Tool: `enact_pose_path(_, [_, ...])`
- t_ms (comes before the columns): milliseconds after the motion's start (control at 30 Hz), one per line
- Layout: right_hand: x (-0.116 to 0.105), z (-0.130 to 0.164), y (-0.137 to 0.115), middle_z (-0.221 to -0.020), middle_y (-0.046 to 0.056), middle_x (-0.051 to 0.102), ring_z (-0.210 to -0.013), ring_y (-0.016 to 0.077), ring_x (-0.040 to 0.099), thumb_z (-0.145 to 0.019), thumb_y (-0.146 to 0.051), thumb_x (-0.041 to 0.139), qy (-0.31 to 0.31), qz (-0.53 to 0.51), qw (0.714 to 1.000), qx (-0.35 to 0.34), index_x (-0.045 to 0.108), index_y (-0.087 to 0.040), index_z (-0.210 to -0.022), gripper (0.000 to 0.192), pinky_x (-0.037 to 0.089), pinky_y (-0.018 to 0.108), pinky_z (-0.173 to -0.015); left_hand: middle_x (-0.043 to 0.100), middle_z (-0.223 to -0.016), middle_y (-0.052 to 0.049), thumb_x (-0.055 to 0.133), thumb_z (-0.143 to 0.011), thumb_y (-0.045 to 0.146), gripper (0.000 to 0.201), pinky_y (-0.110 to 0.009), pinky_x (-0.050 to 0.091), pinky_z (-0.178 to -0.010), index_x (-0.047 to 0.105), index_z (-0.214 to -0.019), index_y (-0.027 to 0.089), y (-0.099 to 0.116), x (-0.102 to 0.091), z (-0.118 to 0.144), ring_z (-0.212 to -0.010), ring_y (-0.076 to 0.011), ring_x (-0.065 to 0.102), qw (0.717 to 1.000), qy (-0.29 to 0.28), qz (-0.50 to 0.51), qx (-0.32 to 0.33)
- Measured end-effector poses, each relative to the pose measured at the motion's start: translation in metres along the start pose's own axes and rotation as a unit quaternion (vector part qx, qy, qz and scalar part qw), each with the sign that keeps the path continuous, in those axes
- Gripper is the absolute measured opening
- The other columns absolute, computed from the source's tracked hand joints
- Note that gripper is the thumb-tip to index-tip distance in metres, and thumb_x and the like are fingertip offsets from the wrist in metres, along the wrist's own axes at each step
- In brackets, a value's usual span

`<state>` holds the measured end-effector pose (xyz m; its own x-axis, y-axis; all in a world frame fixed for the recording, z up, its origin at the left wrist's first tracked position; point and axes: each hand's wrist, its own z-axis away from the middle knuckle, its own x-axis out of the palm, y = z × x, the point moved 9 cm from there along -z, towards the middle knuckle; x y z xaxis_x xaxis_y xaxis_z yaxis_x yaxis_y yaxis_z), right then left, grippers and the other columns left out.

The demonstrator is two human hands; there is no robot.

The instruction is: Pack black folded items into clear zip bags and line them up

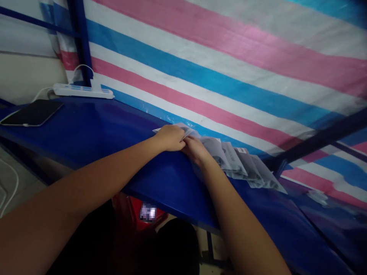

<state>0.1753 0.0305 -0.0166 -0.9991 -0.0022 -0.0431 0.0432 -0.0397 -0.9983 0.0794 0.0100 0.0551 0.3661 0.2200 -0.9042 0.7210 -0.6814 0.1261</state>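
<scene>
Both hands on a fanned row of grey packets at the tabletop's far edge.

Packets [241,164]: flat, light, floppy film, likely slippery; best pinched at an edge. The row's long axis runs from the hands rightward along the striped tarp [229,68]. Left hand [171,138] curled over the row's left end; right hand [196,149] fingers pressing on packets beside it. Tabletop [94,126]: phone [33,113] far left of packets.

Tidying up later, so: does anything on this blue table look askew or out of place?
Only mildly: the grey packets lie in a loose, slanting overlapping row against the striped tarp, under both hands, left hand and right hand. Nothing looks spilled or damaged.
</scene>
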Motion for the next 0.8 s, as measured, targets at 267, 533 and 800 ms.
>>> enact_pose_path(267, [-0.014, 0.013, -0.026, -0.065, 0.002, 0.066, -0.047, 0.0124, 0.058, -0.084, -0.025, 0.057, 0.037, 0.192, 0.980, -0.020, 0.059, -0.019, -0.080, 0.007, 0.049, 0.024, -0.045, 0.065, -0.068, -0.008, 0.038, -0.094, 0.047, 0.050, -0.030, 0.037, -0.063, 0.071, -0.069, 0.018, -0.013, -0.008, -0.003, -0.066, -0.0182, 0.057, 0.994, -0.027, 0.101, 0.012])
enact_pose_path(533, [0.024, 0.038, -0.002, -0.098, 0.012, 0.075, -0.070, 0.0204, 0.072, -0.086, -0.039, 0.066, -0.161, 0.142, 0.969, 0.125, 0.060, -0.020, -0.106, 0.029, 0.060, 0.030, -0.057, 0.070, -0.064, -0.009, 0.054, -0.079, 0.037, 0.028, -0.030, 0.043, -0.059, 0.068, -0.070, 0.014, -0.071, 0.017, 0.009, -0.051, -0.0171, 0.060, 0.927, -0.237, 0.244, -0.155])
enact_pose_path(800, [0.007, 0.022, -0.006, -0.092, 0.009, 0.072, -0.070, 0.0152, 0.069, -0.086, -0.028, 0.067, -0.025, 0.068, 0.994, 0.081, 0.064, -0.016, -0.091, 0.013, 0.060, 0.025, -0.057, 0.076, -0.087, -0.009, 0.062, -0.073, 0.032, 0.019, -0.026, 0.040, -0.050, 0.064, -0.084, 0.017, -0.058, 0.029, 0.010, -0.058, -0.0166, 0.067, 0.889, -0.262, 0.346, -0.145])
